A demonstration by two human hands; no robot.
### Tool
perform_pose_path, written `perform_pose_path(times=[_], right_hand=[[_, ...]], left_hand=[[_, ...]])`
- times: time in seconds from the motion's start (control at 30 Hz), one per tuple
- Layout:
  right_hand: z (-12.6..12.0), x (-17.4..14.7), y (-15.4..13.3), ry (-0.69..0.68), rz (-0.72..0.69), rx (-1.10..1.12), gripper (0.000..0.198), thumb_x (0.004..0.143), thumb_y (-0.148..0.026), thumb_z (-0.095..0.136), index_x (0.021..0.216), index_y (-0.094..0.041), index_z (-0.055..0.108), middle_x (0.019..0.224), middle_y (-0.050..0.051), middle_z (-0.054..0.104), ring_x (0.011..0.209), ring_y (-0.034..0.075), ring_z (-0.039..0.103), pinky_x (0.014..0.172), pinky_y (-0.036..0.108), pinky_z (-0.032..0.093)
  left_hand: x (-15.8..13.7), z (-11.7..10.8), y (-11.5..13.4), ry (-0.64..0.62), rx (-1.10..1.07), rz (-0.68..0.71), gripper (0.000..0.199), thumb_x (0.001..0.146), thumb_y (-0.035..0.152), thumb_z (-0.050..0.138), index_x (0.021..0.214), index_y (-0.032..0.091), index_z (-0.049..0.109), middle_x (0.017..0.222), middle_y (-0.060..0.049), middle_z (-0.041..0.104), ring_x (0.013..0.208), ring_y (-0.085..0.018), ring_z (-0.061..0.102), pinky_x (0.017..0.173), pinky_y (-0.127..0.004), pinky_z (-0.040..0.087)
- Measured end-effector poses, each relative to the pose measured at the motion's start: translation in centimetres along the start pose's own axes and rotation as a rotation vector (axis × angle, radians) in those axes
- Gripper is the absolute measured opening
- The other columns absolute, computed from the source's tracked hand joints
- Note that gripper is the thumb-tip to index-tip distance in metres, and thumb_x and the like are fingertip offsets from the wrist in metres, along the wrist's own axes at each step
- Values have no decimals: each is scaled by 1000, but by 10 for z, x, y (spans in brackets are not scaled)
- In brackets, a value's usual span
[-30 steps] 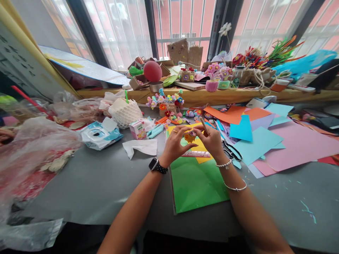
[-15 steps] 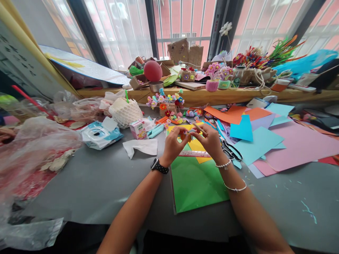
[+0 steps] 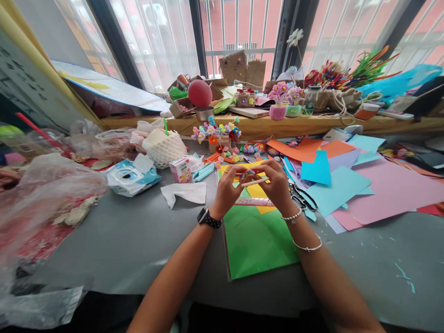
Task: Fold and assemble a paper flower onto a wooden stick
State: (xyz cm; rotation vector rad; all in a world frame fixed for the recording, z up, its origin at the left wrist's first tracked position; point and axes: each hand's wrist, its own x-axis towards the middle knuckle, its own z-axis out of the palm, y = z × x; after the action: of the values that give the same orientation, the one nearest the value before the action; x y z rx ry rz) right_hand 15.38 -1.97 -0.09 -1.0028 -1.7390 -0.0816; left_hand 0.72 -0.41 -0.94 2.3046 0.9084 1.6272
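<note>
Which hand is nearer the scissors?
Right. The right hand is just left of the scissors in the picture; the left hand is farther left, beyond the right hand.

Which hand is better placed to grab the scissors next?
Right, probably: the right hand is nearer the scissors, though it holds a pale stick; the left hand is farther off.

Wearer's two hands (image 3: pixel 225 191); one stick (image 3: pixel 255 183); one pair of scissors (image 3: pixel 306 198); two bracelets (image 3: pixel 292 217); one wristwatch (image 3: pixel 203 214).
</note>
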Motion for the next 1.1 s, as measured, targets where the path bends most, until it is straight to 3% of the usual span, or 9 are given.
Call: perform_pose_path(times=[0.43, 0.63, 1.1], right_hand=[[1, -3, 0, 50, -81, -109, 10, 77, -27, 57, 86, -24, 61, 81, 2, 55, 74, 14, 56, 57, 27, 46], [3, -3, -1, 38, -117, -124, 8, 75, -28, 59, 81, -23, 62, 80, 2, 55, 73, 14, 56, 55, 26, 45], [5, -4, -1, 53, -110, -139, 6, 76, -26, 58, 80, -22, 59, 80, 2, 56, 73, 13, 56, 55, 25, 44]], left_hand=[[3, -2, -2, -28, -143, -62, 13, 76, 19, 56, 87, 16, 49, 88, -4, 53, 84, -12, 53, 74, -27, 48], [4, -4, -2, -74, -135, -103, 2, 81, 16, 46, 81, 17, 48, 84, -4, 52, 81, -13, 51, 75, -30, 44], [5, -9, 2, -137, -336, -231, 5, 77, 14, 46, 80, 17, 48, 81, -3, 50, 80, -14, 49, 75, -30, 40]])
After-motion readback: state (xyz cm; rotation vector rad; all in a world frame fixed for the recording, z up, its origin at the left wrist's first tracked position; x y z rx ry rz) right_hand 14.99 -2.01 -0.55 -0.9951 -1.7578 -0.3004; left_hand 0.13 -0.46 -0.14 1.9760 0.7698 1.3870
